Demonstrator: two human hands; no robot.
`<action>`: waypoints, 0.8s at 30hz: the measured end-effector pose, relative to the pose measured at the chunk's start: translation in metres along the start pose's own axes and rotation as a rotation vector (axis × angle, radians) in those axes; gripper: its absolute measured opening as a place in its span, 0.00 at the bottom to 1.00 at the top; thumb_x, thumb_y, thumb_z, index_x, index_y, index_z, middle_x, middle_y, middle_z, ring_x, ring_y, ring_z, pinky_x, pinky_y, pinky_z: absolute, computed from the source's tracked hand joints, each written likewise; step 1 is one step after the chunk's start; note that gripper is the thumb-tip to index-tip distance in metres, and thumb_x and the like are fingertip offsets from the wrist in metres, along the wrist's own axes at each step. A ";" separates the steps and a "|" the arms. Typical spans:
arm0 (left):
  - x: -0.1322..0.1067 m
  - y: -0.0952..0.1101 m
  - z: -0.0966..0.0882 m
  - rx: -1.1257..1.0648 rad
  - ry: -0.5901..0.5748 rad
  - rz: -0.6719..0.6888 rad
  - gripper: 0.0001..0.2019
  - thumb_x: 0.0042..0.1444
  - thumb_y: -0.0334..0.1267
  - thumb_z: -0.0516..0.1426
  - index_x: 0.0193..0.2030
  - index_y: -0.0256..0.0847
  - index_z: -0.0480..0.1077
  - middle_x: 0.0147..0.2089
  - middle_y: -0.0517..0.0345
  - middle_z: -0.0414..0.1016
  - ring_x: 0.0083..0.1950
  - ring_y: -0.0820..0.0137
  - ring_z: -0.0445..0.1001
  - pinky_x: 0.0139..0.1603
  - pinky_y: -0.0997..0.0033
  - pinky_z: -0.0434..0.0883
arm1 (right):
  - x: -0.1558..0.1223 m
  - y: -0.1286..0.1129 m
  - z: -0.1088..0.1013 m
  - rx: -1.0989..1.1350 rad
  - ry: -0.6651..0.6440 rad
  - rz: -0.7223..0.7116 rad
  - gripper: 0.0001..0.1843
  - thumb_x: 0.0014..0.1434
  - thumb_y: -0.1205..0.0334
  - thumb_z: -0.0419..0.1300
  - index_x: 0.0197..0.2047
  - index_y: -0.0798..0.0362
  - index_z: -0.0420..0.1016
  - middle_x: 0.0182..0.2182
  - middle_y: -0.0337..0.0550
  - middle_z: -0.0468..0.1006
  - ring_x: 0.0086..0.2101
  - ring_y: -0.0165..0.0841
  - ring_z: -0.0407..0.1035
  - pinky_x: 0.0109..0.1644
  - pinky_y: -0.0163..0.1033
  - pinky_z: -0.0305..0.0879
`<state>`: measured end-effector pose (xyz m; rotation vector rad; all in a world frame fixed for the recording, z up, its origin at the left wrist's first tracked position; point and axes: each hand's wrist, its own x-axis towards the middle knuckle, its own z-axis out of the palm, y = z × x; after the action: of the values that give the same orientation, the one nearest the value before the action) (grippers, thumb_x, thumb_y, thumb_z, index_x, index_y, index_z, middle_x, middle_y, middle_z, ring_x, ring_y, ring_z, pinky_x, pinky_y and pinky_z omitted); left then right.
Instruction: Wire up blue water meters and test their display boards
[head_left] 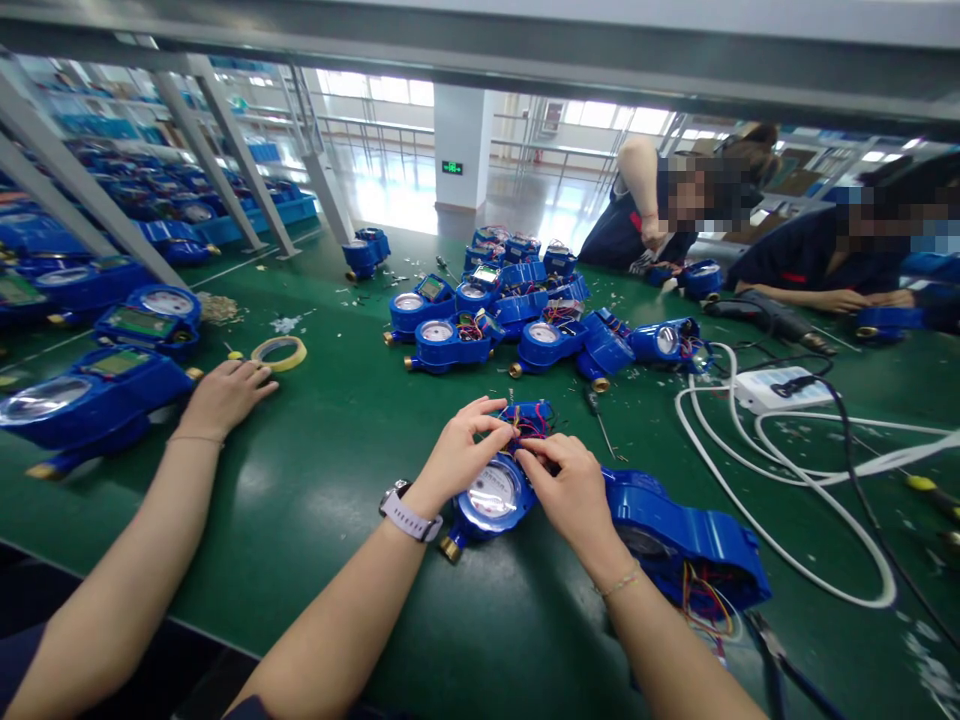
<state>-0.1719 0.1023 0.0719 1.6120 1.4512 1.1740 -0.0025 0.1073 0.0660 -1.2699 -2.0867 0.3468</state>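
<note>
Fingertips of both hands (517, 460) pinching meter wires (529, 422)

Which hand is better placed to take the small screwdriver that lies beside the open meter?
Probably the right hand: the screwdriver lies on its side of the meter, close to its knuckles. The left hand would have to cross over. Both pinch the wires.

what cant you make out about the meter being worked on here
- Head view: the wires at the top of the water meter are partly covered by the fingers of the left hand and the right hand, so what they pinch is hidden.
- The meter's dial print is too small to read.
- The open blue cover beside it hides its inside.
</note>
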 end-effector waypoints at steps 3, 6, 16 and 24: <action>-0.001 -0.001 0.000 -0.050 0.008 -0.006 0.10 0.58 0.40 0.57 0.34 0.41 0.79 0.58 0.50 0.74 0.67 0.58 0.63 0.68 0.55 0.58 | 0.005 -0.003 0.002 0.036 0.013 0.003 0.09 0.63 0.59 0.59 0.36 0.49 0.80 0.28 0.41 0.75 0.34 0.36 0.67 0.38 0.39 0.59; -0.002 -0.002 0.001 -0.083 0.018 -0.004 0.09 0.57 0.41 0.58 0.32 0.41 0.77 0.58 0.49 0.74 0.66 0.58 0.63 0.68 0.55 0.57 | 0.009 -0.006 0.004 0.057 0.016 -0.004 0.11 0.63 0.59 0.57 0.30 0.50 0.77 0.26 0.40 0.73 0.32 0.35 0.66 0.36 0.39 0.58; -0.013 -0.017 -0.001 -0.253 0.075 -0.009 0.08 0.59 0.40 0.57 0.36 0.38 0.74 0.57 0.46 0.72 0.59 0.59 0.70 0.64 0.56 0.61 | -0.004 -0.005 0.000 0.149 0.120 -0.043 0.10 0.65 0.58 0.54 0.41 0.51 0.76 0.36 0.43 0.76 0.39 0.38 0.67 0.44 0.44 0.62; -0.042 -0.050 -0.016 -0.295 0.058 -0.057 0.11 0.62 0.41 0.55 0.48 0.38 0.70 0.56 0.46 0.73 0.59 0.59 0.70 0.63 0.58 0.63 | -0.070 -0.002 0.015 0.625 0.323 0.452 0.39 0.57 0.47 0.63 0.67 0.49 0.55 0.67 0.50 0.53 0.65 0.47 0.48 0.68 0.58 0.43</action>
<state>-0.2047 0.0675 0.0246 1.3364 1.2809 1.3412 0.0080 0.0474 0.0280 -1.2796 -1.2583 0.8536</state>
